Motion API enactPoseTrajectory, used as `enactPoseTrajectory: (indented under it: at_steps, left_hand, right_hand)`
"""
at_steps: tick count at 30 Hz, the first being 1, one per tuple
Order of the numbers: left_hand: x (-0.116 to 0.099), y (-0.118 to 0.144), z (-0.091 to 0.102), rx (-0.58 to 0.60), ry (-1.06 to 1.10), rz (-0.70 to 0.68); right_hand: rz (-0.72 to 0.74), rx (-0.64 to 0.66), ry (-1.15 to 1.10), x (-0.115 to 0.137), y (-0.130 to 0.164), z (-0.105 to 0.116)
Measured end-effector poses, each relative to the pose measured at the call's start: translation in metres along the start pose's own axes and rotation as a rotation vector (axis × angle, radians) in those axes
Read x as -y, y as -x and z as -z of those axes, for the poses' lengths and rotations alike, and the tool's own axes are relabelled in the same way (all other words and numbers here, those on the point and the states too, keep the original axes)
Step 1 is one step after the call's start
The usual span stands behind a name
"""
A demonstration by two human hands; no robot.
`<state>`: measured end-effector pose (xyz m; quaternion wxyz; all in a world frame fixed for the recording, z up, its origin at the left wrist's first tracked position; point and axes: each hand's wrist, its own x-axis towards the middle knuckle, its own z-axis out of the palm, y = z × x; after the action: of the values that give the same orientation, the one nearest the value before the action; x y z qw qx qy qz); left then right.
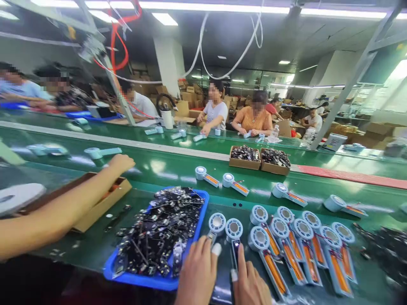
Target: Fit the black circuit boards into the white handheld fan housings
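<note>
- The right hand (252,284) has its fingers closed around the handle of a round-headed unit (234,228) on the table (92,245); a dark board (235,248) shows in that handle, so this piece looks partway done.
- The left hand (199,262) lies over the neighbouring unit (217,222), just beside it; its fingers hide the handle, so I cannot tell whether they grip.
- The grouped units (303,228) at right show orange strips (273,273) and no visible board, so they seem left to do.
- A blue tray (140,283) holds heaped loose boards (162,228).
- A cardboard box (101,207) at left, under a co-worker's arm (70,201), contains something orange.
- Two small boxes (243,163) farther back brim with dark parts.
</note>
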<state>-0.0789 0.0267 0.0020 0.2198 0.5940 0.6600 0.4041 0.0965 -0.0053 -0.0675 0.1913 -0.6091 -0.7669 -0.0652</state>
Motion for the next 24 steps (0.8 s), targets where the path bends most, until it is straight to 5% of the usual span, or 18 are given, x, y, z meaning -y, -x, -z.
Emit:
enactPoseTrajectory:
  at_steps: [4,9,13,17,22,24]
  left_hand:
    - [-0.011,-0.002,-0.010,0.283,-0.112,-0.009]
    - [-0.033,-0.003,-0.012,0.269,-0.198,0.002]
    - [-0.043,-0.008,-0.004,0.258,-0.224,-0.035]
    - [-0.044,-0.011,0.003,0.244,-0.230,-0.104]
    - [-0.032,0.008,0.002,0.178,-0.087,-0.180]
    - [-0.024,0.015,-0.002,0.012,0.302,-0.113]
  right_hand:
    - [0.192,-0.011,0.007,-0.020,-0.029,-0.015]
    - [0.154,0.012,-0.079,-0.013,-0.063,-0.029]
    - [0.002,-0.194,0.032,0.018,-0.070,-0.038]
    - [0.031,-0.322,0.071,0.028,-0.073,-0.044]
    - [-0.063,-0.066,0.031,0.027,-0.085,-0.006]
    - [-0.131,0.102,-0.005,0.027,-0.090,0.023]
